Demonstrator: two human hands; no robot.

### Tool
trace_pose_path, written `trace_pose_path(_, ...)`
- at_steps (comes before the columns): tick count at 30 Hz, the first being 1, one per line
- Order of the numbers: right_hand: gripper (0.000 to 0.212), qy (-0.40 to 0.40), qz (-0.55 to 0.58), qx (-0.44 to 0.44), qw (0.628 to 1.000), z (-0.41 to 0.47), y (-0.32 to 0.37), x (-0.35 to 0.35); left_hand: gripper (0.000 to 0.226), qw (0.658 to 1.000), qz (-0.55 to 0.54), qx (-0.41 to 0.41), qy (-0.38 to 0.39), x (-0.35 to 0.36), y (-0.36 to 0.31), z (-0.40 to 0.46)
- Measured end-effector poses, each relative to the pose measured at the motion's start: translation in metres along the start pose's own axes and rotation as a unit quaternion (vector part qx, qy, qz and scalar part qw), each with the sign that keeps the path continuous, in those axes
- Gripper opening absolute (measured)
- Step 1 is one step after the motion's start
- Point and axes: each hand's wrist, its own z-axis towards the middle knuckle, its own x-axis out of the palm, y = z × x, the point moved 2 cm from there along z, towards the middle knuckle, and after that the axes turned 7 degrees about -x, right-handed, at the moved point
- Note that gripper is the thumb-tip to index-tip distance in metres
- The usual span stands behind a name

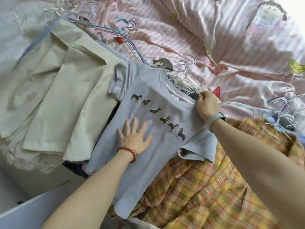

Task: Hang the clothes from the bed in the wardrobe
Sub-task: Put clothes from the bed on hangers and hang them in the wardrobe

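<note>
T-shirt (148,129) flat on bed (231,38), over checked shirt (206,187), beside beige garment (57,96). Left hand (134,139) spread flat, pressing shirt front. Right hand (206,104) pinching collar by wire hangers (186,70).

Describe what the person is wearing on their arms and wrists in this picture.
Both forearms are bare, with no sleeves in view. The left hand has a red beaded bracelet with a few gold-coloured beads around its wrist. The right hand has a pale grey band, like a watch or fitness tracker, with a darker body on its wrist.
</note>
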Motion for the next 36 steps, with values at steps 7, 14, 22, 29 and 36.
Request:
trace_pose_path(7,0.032,0.002,-0.062,-0.026,0.998,-0.007,0.004,0.01,0.06,0.999,-0.03,0.018,-0.014,-0.003,0.008,0.007)
trace_pose_path(14,0.041,0.022,-0.101,-0.22,0.97,-0.044,0.076,0.016,0.055,0.982,-0.088,0.028,-0.165,-0.045,0.038,-0.025)
trace_pose_path(22,0.042,0.096,-0.084,-0.372,0.919,-0.168,0.193,0.054,0.051,0.943,-0.16,-0.086,-0.28,-0.054,0.157,-0.127)
trace_pose_path(29,0.039,0.214,-0.053,-0.562,0.798,-0.35,0.32,0.12,0.043,0.871,-0.214,-0.291,-0.332,0.007,0.326,-0.283)
trace_pose_path(36,0.037,0.31,-0.043,-0.712,0.629,-0.584,0.398,0.183,0.037,0.731,-0.259,-0.503,-0.383,0.127,0.436,-0.492)
